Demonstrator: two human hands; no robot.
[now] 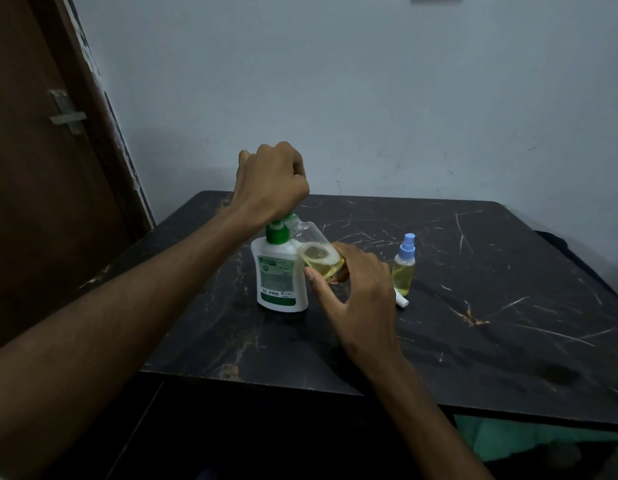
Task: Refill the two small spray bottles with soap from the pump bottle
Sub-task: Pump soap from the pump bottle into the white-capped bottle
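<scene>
Left hand clenched on pump head of soap pump bottle, upright on tabletop. Right hand fingers grasp open spray bottle, tilted, mouth at nozzle. Risk: mouth slips off nozzle, soap spills. Capped spray bottle stands right, loose white cap beside.

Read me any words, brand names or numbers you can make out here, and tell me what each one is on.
No text here can be read.
Pump bottle back label: print, a green logo and small icons, all too small and blurred to read.
Small spray bottle with the blue cap: no label visible.
Open spray bottle held tilted in the right hand: no label visible.
Wall, door and table: no writing.
</scene>
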